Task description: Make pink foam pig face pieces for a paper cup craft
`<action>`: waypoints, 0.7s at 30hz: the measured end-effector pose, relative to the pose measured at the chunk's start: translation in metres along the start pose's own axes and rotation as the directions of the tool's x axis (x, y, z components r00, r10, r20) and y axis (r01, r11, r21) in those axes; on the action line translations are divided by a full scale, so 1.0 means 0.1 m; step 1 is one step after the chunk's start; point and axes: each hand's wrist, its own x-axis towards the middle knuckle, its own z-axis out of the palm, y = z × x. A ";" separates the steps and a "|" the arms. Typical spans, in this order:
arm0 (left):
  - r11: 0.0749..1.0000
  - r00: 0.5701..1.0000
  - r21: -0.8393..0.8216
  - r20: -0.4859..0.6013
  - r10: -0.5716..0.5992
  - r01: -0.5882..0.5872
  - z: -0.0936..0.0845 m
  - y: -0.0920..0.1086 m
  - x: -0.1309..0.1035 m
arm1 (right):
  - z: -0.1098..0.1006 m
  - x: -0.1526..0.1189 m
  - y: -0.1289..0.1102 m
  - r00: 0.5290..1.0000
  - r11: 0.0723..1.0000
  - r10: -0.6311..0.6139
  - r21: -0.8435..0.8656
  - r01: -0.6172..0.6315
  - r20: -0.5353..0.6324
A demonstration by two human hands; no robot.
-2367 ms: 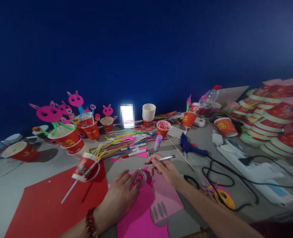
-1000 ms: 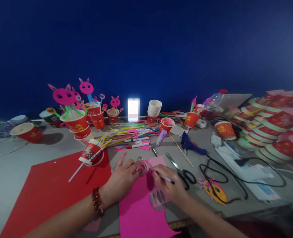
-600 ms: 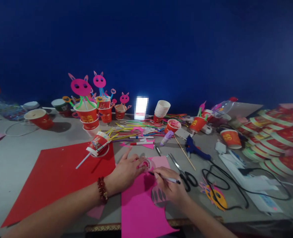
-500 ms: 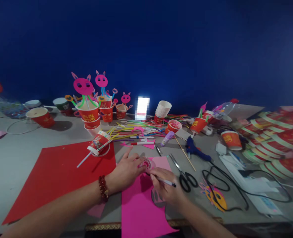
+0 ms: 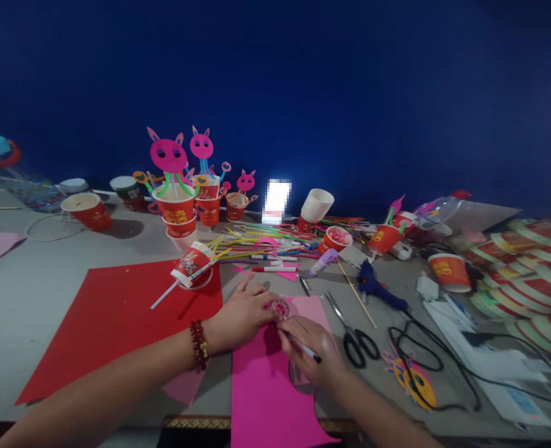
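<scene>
My left hand [image 5: 244, 314], with a dark red bead bracelet at its wrist, presses its fingertips on a small round clear ring [image 5: 279, 309] lying on pink paper. Wrapped round a pen [image 5: 306, 348], my right hand [image 5: 312, 348] rests just right of the ring, the pen's tip at the ring's lower edge and partly hidden by the fingers. Beneath both hands lies a bright magenta sheet [image 5: 270, 392] with curved cut-outs along its right edge. A lighter pink piece [image 5: 310, 306] shows behind the right hand.
Red card [image 5: 130, 317] lies at left under a tilted cup [image 5: 195, 262]. Black-handled scissors [image 5: 353, 339], a blue glue gun [image 5: 378, 287] and a looping cable are at right. Colored sticks [image 5: 256, 242], cups with pink animal faces [image 5: 169, 155] and a purple glue stick [image 5: 323, 262] stand or lie behind.
The view has shifted, so most objects appear further right. My right hand's pen has changed its slant a little, its rear end lower; my left hand stays on the ring.
</scene>
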 end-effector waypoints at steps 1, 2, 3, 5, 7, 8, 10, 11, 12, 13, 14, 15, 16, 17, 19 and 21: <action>1.000 1.000 -0.004 -0.002 0.000 0.000 0.00 0.00 0.00 | -0.01 -0.02 0.00 1.000 1.000 -0.004 0.006 0.004 0.012; 1.000 1.000 -0.009 -0.003 0.000 0.000 0.00 0.00 -0.01 | -0.02 -0.04 0.00 1.000 1.000 -0.004 0.012 0.004 0.017; 1.000 1.000 -0.012 -0.004 -0.001 0.001 0.00 0.01 -0.01 | -0.03 -0.06 0.01 1.000 1.000 0.003 0.018 -0.003 0.015; 1.000 1.000 -0.015 -0.004 -0.007 0.007 0.00 0.01 -0.02 | -0.07 -0.09 0.02 1.000 1.000 0.026 0.015 -0.026 -0.006; 1.000 1.000 -0.017 -0.005 -0.004 0.004 0.00 0.01 -0.02 | -0.12 -0.12 0.05 0.999 0.999 0.042 -0.012 -0.042 -0.027; 1.000 1.000 -0.015 -0.005 -0.001 0.001 0.00 0.01 -0.02 | -0.15 -0.13 0.07 0.998 0.998 0.051 -0.029 -0.052 -0.035; 1.000 1.000 -0.001 -0.001 0.001 -0.001 0.00 0.01 -0.01 | -0.21 -0.14 0.12 0.995 0.994 0.089 -0.053 -0.090 -0.038; 1.000 1.000 0.012 0.003 0.002 -0.002 -0.01 0.01 -0.01 | -0.23 -0.14 0.16 0.993 0.992 0.112 -0.053 -0.114 -0.038; 1.000 1.000 0.025 0.008 0.001 -0.001 -0.01 0.01 -0.01 | -0.26 -0.13 0.19 0.990 0.990 0.135 -0.044 -0.136 -0.037; 0.999 1.000 0.039 0.013 0.001 -0.001 -0.01 0.02 -0.01 | -0.28 -0.13 0.23 0.987 0.987 0.158 -0.030 -0.159 -0.039; 0.999 1.000 0.051 0.015 0.003 -0.004 0.00 0.02 -0.01 | -0.30 -0.13 0.26 0.983 0.984 0.178 -0.013 -0.179 -0.045; 0.998 1.000 0.060 0.015 0.008 -0.009 0.00 0.02 -0.01 | -0.31 -0.13 0.28 0.979 0.981 0.195 0.005 -0.195 -0.059; 0.998 1.000 0.068 0.014 0.014 -0.015 0.00 0.03 -0.02 | -0.32 -0.12 0.30 0.974 0.977 0.211 0.023 -0.210 -0.080; 0.997 1.000 0.077 0.013 0.020 -0.021 0.01 0.03 -0.02 | -0.32 -0.11 0.31 0.969 0.975 0.222 0.039 -0.219 -0.106; 0.994 1.000 0.102 0.006 0.030 -0.031 0.02 0.04 -0.03 | -0.31 -0.09 0.32 0.966 0.976 0.215 0.057 -0.209 -0.142; 0.991 0.999 0.131 0.003 0.038 -0.038 0.02 0.04 -0.03 | -0.27 -0.06 0.31 0.976 0.986 0.169 0.011 -0.169 -0.135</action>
